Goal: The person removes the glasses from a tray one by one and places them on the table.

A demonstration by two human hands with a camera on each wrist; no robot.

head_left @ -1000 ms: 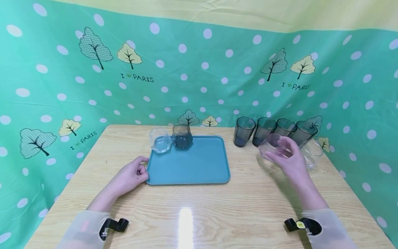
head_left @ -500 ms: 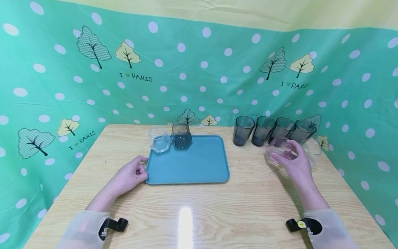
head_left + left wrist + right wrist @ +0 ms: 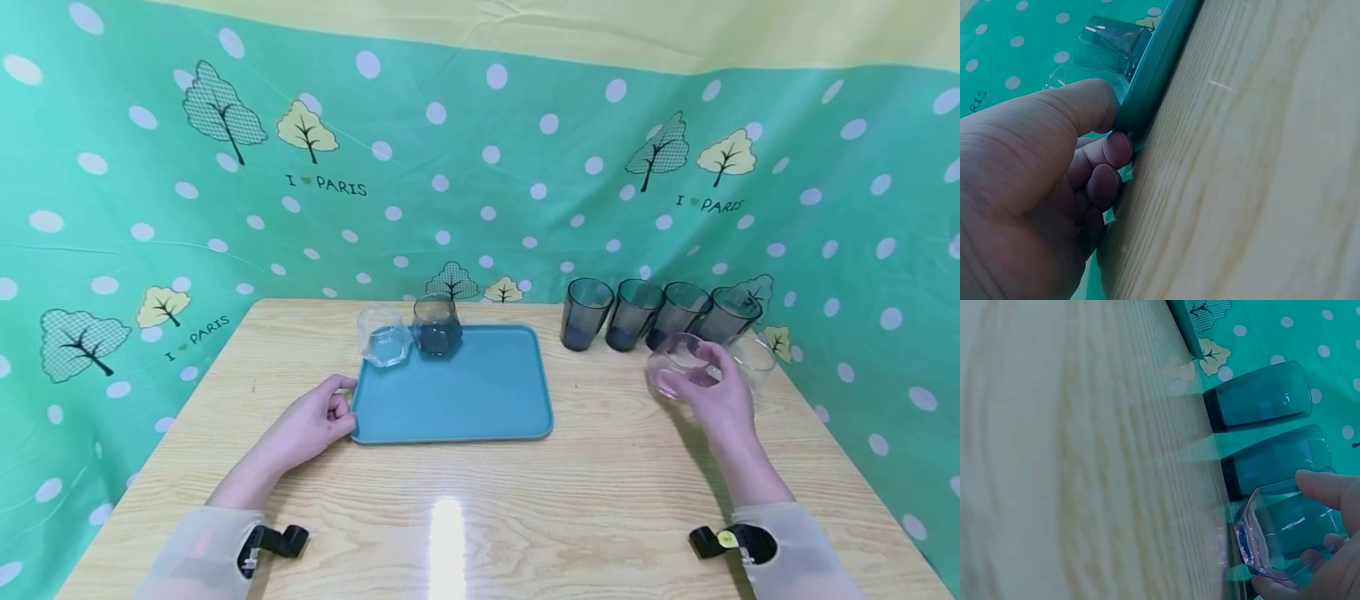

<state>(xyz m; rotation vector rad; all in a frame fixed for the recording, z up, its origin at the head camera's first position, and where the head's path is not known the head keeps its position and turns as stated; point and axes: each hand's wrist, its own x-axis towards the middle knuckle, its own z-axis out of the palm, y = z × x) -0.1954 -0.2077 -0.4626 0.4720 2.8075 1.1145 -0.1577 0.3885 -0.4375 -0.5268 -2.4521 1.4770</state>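
Note:
My right hand (image 3: 720, 400) holds a clear, pink-tinged drinking glass (image 3: 1266, 544) between thumb and fingers, close over the table at the right. Just behind that glass stands a row of tall dark tumblers (image 3: 587, 315), and another clear glass (image 3: 759, 360) is partly hidden by the hand. On the left, my left hand (image 3: 311, 423) pinches the side rim of a blue tray (image 3: 457, 404), thumb on top and the other fingers curled beneath. A clear faceted glass (image 3: 386, 343) and a smoky grey glass (image 3: 437, 329) sit at the tray's back left corner.
The wooden table (image 3: 600, 500) ends at the back and sides against a green dotted cloth (image 3: 480, 167). In the right wrist view, the tray's edge (image 3: 1184, 328) shows beyond the tumblers.
My right hand has moved a little to the right and downward with the clear glass, toward the other clear glass. The left hand stays at the tray's rim.

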